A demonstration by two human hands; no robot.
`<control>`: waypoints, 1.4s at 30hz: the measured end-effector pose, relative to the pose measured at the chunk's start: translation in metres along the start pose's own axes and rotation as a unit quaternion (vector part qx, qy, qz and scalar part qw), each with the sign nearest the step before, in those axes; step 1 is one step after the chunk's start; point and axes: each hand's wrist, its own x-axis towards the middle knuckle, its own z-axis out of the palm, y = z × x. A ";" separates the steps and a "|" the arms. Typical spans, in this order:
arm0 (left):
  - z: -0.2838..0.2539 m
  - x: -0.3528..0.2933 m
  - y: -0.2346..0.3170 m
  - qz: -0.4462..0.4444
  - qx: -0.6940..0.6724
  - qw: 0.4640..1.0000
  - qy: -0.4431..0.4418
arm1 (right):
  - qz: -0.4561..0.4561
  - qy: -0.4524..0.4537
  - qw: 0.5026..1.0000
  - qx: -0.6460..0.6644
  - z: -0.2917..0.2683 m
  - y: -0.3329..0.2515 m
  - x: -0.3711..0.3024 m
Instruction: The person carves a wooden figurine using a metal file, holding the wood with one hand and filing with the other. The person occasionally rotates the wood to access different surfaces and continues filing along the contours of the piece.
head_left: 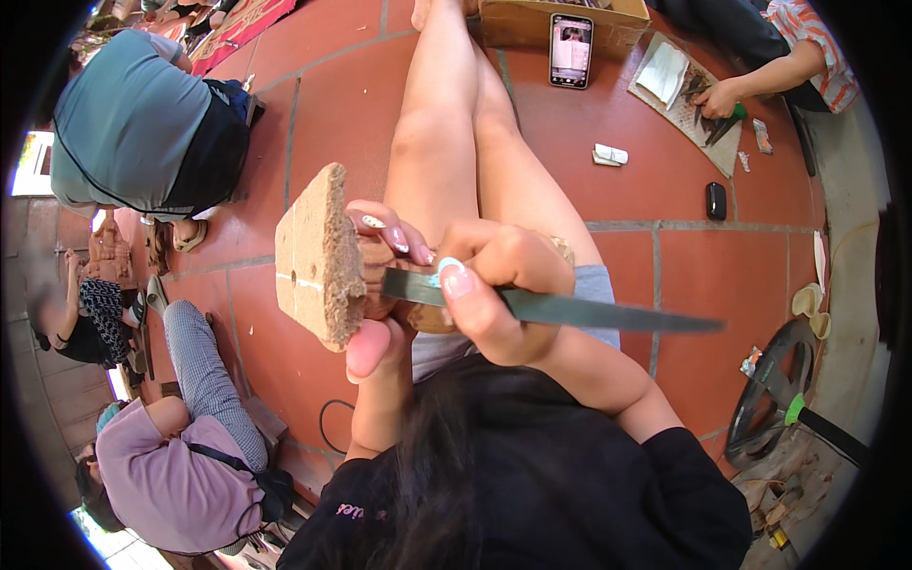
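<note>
My left hand (375, 347) is closed round a brown carved wooden piece (323, 261), its fingers and thumb behind the piece's rough-edged flat base. That base is turned to the left, with small holes and a pale line on its face. Most of the part behind it is hidden by my hands. My right hand (508, 285) pinches a flat dark metal file (608, 312) between thumb and fingers. The file's blunt end lies close to the wooden piece; whether they touch, I cannot tell. Its other end tapers to a point at the right, slightly blurred.
My bare legs stretch ahead over red floor tiles. A phone (570, 52) leans on a cardboard box (513, 27). At right lie a black case (715, 201), a folded white paper (610, 155) and a fan (774, 394). Other people sit at left; another person's hand (719, 99) works at the upper right.
</note>
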 end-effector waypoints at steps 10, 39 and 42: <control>0.003 -0.001 -0.001 0.082 0.061 0.993 -0.059 | -0.025 0.017 1.000 0.001 0.005 -0.001 0.004; -0.015 0.006 -0.010 0.071 -0.086 0.989 -0.095 | -0.009 0.018 1.000 0.016 0.012 0.004 -0.004; -0.014 0.005 -0.010 0.055 -0.122 0.986 -0.101 | -0.006 0.029 0.999 0.023 0.007 0.009 -0.009</control>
